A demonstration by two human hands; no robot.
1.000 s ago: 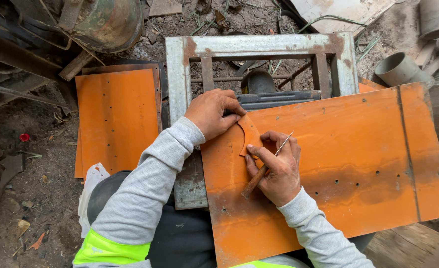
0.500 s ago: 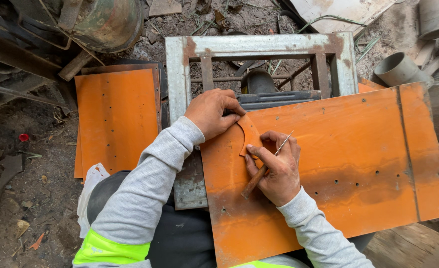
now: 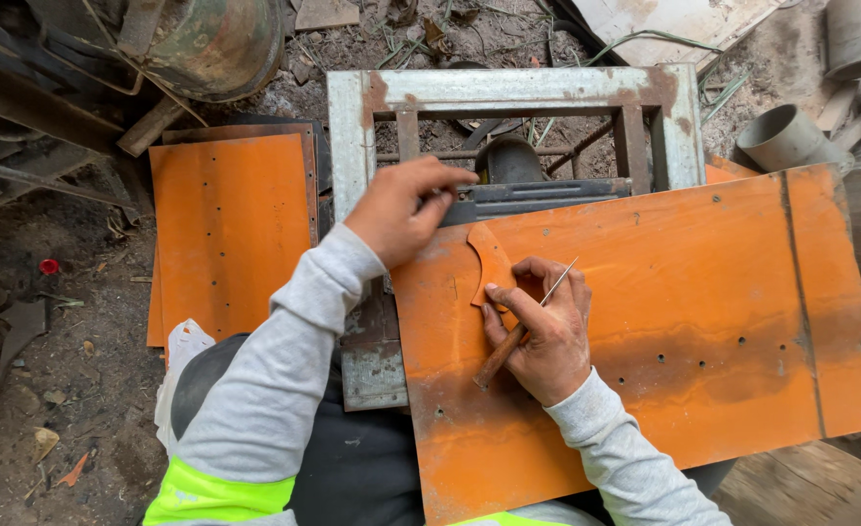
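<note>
On the work surface: a large orange-painted rectangular metal sheet (image 3: 664,331) with small drilled holes lay tilted across a rusty grey rectangular steel frame (image 3: 508,93), its near edge toward the person's lap.
Template: a small orange curved, crescent-like metal piece (image 3: 492,265) lay flat on the upper left part of the large sheet, near its top edge.
Left hand: the left hand (image 3: 403,206) was curled, fingertips bunched together and pressing down at the sheet's top edge, just beside the upper tip of the curved piece; whether it pinched the piece itself could not be told.
Right hand: the right hand (image 3: 540,326) rested on the sheet, fingers closed around a thin metal scriber with a wooden handle (image 3: 510,339); the index finger lay along the curved piece's lower edge, and the steel tip stuck out past the knuckles.
Sleeves: both arms wore light grey sleeves (image 3: 275,375), with a yellow-green high-visibility band at the bottom of the view.
To the left: a second, smaller orange perforated metal sheet (image 3: 228,229) lay on the dirt, well apart from the hands.
Behind the frame: a dark motor-like part (image 3: 508,161) sat inside the frame, partly hidden.
Far right: grey plastic pipe pieces (image 3: 786,136) lay on the ground near the large sheet's corner.
Top left: a rusty green metal drum (image 3: 221,44) stood among scrap.
</note>
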